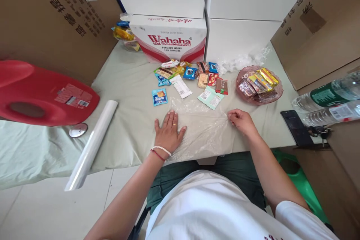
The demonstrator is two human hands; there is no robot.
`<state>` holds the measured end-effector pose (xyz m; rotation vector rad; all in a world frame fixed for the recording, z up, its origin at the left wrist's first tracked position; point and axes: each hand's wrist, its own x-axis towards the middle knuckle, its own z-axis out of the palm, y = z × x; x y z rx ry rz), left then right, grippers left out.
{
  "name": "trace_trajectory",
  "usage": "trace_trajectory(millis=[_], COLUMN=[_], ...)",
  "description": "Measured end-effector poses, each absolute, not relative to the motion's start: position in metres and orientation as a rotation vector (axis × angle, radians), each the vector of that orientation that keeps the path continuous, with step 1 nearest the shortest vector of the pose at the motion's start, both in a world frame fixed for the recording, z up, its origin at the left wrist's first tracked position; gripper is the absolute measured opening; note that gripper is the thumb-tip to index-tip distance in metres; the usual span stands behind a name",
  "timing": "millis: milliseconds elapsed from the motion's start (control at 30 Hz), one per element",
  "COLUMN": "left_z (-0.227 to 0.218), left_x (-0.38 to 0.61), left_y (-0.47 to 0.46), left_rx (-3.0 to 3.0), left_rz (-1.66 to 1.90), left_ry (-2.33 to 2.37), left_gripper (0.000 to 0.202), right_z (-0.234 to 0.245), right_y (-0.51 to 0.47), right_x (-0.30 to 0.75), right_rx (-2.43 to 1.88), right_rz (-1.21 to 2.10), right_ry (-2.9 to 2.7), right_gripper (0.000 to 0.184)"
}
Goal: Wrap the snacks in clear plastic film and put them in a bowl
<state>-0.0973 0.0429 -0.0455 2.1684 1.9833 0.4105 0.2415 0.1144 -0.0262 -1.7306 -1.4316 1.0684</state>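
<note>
A thin sheet of clear plastic wrap (201, 129) lies spread on the table at the front edge, wrinkled in places. My left hand (168, 131) rests flat on its left side with the fingers spread. At the right side, my right hand (240, 120) pinches the edge of the wrap between thumb and fingers. Just beyond the sheet lie several packaged snacks, among them a pale green packet (210, 98), a white packet (181, 86), a blue packet (160, 97) and a brown-red packet (221, 86).
A pink bowl (240, 92) of snacks stands at the right, near a black phone (296, 127) and two bottles (326, 97). To the left are a roll of plastic wrap (91, 146) and a large red jug (47, 93). A Wahaha carton (171, 43) stands behind.
</note>
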Motion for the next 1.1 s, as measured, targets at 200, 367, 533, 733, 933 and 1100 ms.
trace_trajectory(millis=[200, 367, 533, 733, 933, 1100], left_z=[-0.04, -0.035, -0.03, -0.029, -0.025, -0.026], left_x=[-0.096, -0.097, -0.094, -0.107, -0.133, -0.132], left_y=[0.042, 0.043, 0.043, 0.04, 0.025, 0.015], left_rx=[2.184, 2.198, 2.205, 2.201, 2.213, 2.223], left_rz=[0.383, 0.393, 0.428, 0.361, 0.246, 0.187], left_ry=[1.97, 1.968, 1.949, 1.974, 2.007, 2.051], left_gripper=[0.073, 0.081, 0.082, 0.078, 0.078, 0.079], right_z=[-0.002, -0.021, -0.03, -0.027, -0.019, 0.002], right_y=[0.075, 0.029, -0.005, -0.032, -0.019, 0.033], right_x=[0.186, 0.168, 0.241, 0.3, 0.305, 0.283], right_rx=[-1.282, -1.015, -1.219, -1.45, -1.398, -1.447], right_rz=[0.453, 0.552, 0.483, 0.404, 0.4, 0.344], right_ry=[-2.171, -2.737, -2.688, -2.572, -2.388, -2.182], right_gripper=[0.037, 0.056, 0.056, 0.055, 0.036, 0.027])
